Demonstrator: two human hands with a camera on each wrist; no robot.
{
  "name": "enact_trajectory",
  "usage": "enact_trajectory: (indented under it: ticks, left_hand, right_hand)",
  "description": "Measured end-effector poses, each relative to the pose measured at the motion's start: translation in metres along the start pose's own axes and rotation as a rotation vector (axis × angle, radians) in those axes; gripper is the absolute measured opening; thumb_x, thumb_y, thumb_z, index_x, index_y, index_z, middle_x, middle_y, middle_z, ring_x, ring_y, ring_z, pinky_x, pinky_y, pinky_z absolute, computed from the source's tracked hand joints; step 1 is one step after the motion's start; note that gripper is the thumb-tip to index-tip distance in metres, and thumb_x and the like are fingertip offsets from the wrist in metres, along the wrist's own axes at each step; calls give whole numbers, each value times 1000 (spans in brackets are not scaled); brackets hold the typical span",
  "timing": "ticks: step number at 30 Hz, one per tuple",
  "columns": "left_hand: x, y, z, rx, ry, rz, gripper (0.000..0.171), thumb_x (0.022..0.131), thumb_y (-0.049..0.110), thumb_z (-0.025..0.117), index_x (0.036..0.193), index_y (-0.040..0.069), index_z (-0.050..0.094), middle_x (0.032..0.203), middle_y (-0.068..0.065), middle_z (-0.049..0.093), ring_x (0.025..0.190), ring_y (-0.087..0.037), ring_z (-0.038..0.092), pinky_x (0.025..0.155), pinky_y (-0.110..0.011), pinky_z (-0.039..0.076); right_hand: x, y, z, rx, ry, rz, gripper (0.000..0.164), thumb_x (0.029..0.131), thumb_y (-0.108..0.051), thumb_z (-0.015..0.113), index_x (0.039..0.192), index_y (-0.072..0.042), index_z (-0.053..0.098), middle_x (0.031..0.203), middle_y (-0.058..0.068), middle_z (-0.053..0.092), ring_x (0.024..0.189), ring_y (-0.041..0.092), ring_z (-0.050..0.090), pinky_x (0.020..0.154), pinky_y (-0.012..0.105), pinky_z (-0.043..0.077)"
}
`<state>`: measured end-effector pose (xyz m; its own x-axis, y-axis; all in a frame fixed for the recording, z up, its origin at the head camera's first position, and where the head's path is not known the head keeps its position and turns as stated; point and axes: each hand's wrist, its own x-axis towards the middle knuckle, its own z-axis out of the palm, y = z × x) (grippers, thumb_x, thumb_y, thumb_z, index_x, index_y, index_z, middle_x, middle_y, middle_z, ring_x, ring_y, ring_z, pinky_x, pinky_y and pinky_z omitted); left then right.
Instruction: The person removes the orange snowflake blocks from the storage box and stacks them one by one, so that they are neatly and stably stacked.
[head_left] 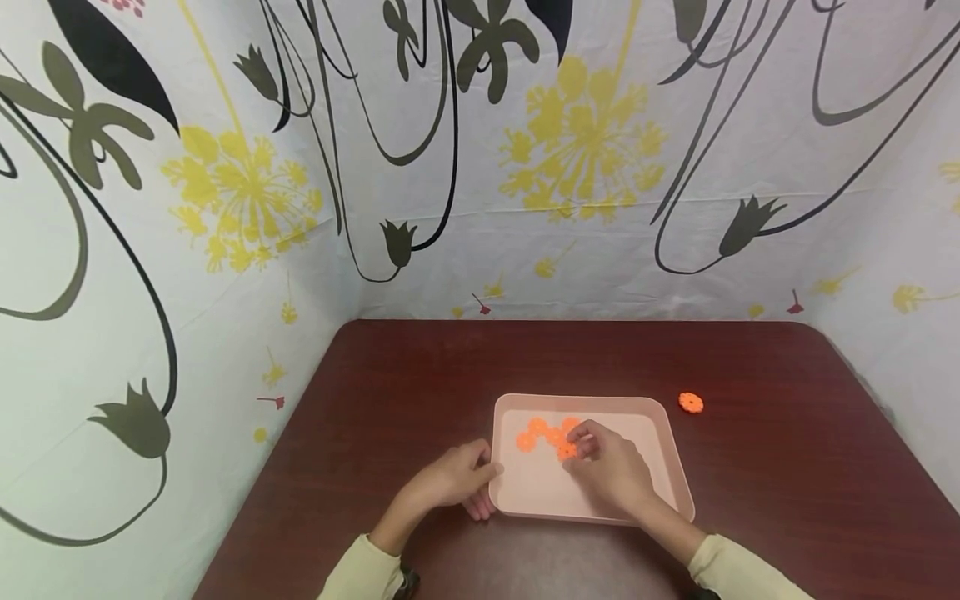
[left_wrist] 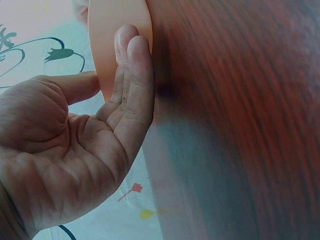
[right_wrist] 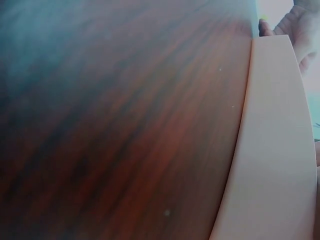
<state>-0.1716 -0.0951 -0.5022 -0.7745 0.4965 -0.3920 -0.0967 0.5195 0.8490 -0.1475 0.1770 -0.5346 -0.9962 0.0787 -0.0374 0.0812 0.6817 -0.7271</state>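
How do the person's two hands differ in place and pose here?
The left hand grips the tray at its left edge; the right hand is over the tray's inside. The left hand's thumb meets the rim, while the right hand's fingers bend beside orange pieces. Both are bare, below pale sleeves.

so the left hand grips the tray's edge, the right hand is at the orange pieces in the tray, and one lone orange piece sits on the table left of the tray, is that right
Not quite: the lone orange piece sits on the table to the right of the tray, as the head view shows. The rest holds.
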Motion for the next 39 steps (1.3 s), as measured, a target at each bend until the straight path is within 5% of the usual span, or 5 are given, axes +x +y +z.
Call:
enact_trajectory:
  ticks: [5, 12, 20, 35, 39]
  left_hand:
    - [-1, -1, -1, -2, -6, 6, 17, 109, 18, 60, 103, 3, 54, 67, -18, 73, 54, -26, 72, 56, -49, 67]
    - [0, -1, -3, -7, -7, 13, 17, 108, 17, 60, 101, 3, 53, 66, -17, 72, 54, -25, 72, 56, -49, 67]
    - [1, -2, -4, -15, -12, 17, 18, 108, 19, 61, 103, 3, 54, 68, -18, 73, 56, -28, 73, 57, -50, 67]
    - [1, -4, -5, -10, -9, 14, 18, 108, 20, 61, 103, 4, 55, 67, -16, 73, 55, -27, 73, 55, -49, 66]
    - [1, -5, -4, -18, -12, 21, 18, 109, 20, 60, 103, 4, 54, 67, -17, 73, 54, -26, 73, 54, -49, 66]
  right_hand:
    - [0, 5, -2, 103, -7, 42, 27, 85, -21, 88, 110, -21, 77, 97, -1, 82, 92, 13, 76, 75, 30, 54]
    - [4, 7, -5, 356, -48, 129, 30, 90, -12, 81, 119, -12, 77, 98, 7, 81, 56, 12, 62, 48, 23, 50]
    - [2, 12, -14, 554, -32, 121, 36, 95, -5, 75, 131, -4, 72, 102, 12, 80, 61, 10, 63, 58, 20, 57]
    - [-10, 14, -53, 619, 37, 140, 47, 93, -25, 84, 132, -2, 70, 92, -14, 81, 68, 5, 67, 65, 22, 62]
    - [-8, 20, -63, 668, 33, 163, 47, 92, -29, 85, 130, -7, 70, 95, -15, 82, 81, 4, 74, 70, 22, 65]
